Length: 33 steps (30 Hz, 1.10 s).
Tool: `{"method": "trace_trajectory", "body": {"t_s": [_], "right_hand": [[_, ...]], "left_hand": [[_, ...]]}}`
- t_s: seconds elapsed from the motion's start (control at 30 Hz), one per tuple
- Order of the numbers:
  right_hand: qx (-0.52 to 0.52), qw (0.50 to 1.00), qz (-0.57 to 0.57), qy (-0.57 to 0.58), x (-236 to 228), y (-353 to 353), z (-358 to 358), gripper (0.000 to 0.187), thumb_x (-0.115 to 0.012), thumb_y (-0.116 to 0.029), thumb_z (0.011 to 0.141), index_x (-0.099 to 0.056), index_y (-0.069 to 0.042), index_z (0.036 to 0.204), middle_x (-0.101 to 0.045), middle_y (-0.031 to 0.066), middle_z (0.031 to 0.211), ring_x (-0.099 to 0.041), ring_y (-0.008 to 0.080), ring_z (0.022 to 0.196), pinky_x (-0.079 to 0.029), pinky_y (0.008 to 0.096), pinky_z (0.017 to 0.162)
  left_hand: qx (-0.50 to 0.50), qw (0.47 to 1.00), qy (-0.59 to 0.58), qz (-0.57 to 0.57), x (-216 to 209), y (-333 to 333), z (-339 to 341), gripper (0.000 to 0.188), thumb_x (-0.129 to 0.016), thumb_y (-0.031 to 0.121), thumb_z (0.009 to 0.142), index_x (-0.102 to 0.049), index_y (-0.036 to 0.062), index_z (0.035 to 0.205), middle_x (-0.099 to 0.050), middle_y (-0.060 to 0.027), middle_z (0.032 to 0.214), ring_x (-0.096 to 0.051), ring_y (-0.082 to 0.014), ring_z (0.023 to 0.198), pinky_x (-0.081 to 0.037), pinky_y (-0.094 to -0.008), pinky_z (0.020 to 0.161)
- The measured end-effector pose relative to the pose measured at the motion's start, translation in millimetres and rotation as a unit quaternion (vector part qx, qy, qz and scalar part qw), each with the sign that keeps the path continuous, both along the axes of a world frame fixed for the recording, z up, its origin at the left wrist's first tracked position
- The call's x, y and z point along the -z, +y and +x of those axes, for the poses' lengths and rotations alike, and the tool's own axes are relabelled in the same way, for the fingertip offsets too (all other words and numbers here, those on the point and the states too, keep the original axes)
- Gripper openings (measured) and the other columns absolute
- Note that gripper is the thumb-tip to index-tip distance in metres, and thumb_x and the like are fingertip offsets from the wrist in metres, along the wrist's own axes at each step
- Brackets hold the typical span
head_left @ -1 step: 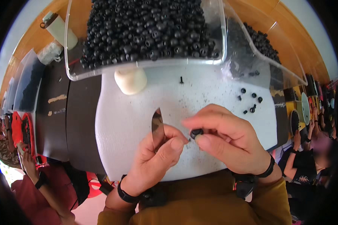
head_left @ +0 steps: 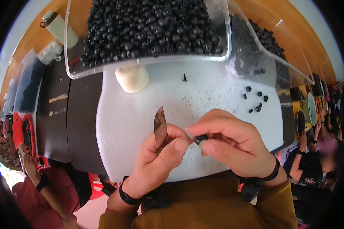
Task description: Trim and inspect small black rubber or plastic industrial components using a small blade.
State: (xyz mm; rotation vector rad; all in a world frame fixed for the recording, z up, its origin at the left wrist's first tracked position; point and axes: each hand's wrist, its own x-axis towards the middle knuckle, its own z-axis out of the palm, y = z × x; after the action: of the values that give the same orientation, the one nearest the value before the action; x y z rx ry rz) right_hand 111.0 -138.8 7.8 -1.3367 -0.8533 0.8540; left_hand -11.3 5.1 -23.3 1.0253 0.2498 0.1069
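The left hand (head_left: 162,150) was closed on a thin metal blade (head_left: 160,128), its point standing up near the middle of the frame. The right hand (head_left: 233,147) pinched a small round black piece (head_left: 200,139) between thumb and fingertips, just right of the frame's centre. The left fingertips came right up to that piece; whether they touched it could not be told. The step in hand looked like close finger work on this single piece, with the blade kept within the same grip. The next move seemed to call for a firm pinch on the piece and fingers clear of the blade's edge.

Both hands worked above a white board (head_left: 130,145) laid on a dark counter (head_left: 51,133). Dark flecks (head_left: 177,101) dotted the board. A cream-coloured lump (head_left: 133,79) sat toward its upper left, a small black peg (head_left: 185,78) stood at upper centre, and several loose black bits (head_left: 258,109) lay at right. A clear tub (head_left: 229,34) heaped with black pieces filled the top of the frame. A pale bottle (head_left: 61,28) leaned at upper left. Other people worked at both sides, one hand (head_left: 28,168) showing at lower left beside a red tray (head_left: 17,129).
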Motion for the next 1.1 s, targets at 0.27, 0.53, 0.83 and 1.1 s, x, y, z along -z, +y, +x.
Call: {"method": "trace_trajectory", "body": {"t_s": [0.27,0.53,0.83,1.1], "right_hand": [[0.042,0.954,0.093,0.281,25,-11,-23,0.021,-0.059,-0.003,0.085,-0.053,-0.002,0.105,-0.058,0.0015,0.095,-0.053,0.0064,0.087,-0.043,0.0189,0.072],[0.028,0.927,0.061,0.368,35,-17,-25,0.021,-0.062,-0.002,0.083,-0.053,-0.002,0.102,-0.059,0.0028,0.092,-0.056,0.0084,0.081,-0.045,0.0207,0.07],[0.011,0.92,0.11,0.375,44,-19,-27,0.022,-0.062,0.002,0.081,-0.053,-0.001,0.102,-0.059,0.0048,0.093,-0.058,0.0109,0.085,-0.047,0.0237,0.076],[-0.016,0.932,0.136,0.335,47,-19,-30,0.023,-0.06,0.004,0.082,-0.051,0.001,0.103,-0.056,0.0056,0.099,-0.055,0.011,0.093,-0.045,0.0243,0.083]], "left_hand": [[-0.03,0.991,-0.015,0.127,-7,-14,-1,0.008,-0.054,0.006,0.088,-0.051,0.0003,0.094,-0.054,-0.0011,0.083,-0.048,-0.0057,0.072,-0.039,-0.0205,0.064],[-0.029,0.971,-0.059,0.23,-6,-17,-3,0.006,-0.051,0.003,0.089,-0.051,-0.0004,0.094,-0.056,-0.0032,0.078,-0.052,-0.0069,0.071,-0.042,-0.0213,0.062],[-0.035,0.822,-0.085,0.561,-6,-15,-7,0.03,-0.066,-0.001,0.069,-0.051,0.0029,0.094,-0.057,-0.0091,0.072,-0.057,-0.0254,0.057,-0.047,-0.032,0.049],[-0.011,0.8,-0.054,0.597,-4,-16,-10,0.031,-0.067,0.0,0.068,-0.05,0.0037,0.094,-0.053,-0.007,0.068,-0.057,-0.0238,0.056,-0.045,-0.0332,0.047]]}}
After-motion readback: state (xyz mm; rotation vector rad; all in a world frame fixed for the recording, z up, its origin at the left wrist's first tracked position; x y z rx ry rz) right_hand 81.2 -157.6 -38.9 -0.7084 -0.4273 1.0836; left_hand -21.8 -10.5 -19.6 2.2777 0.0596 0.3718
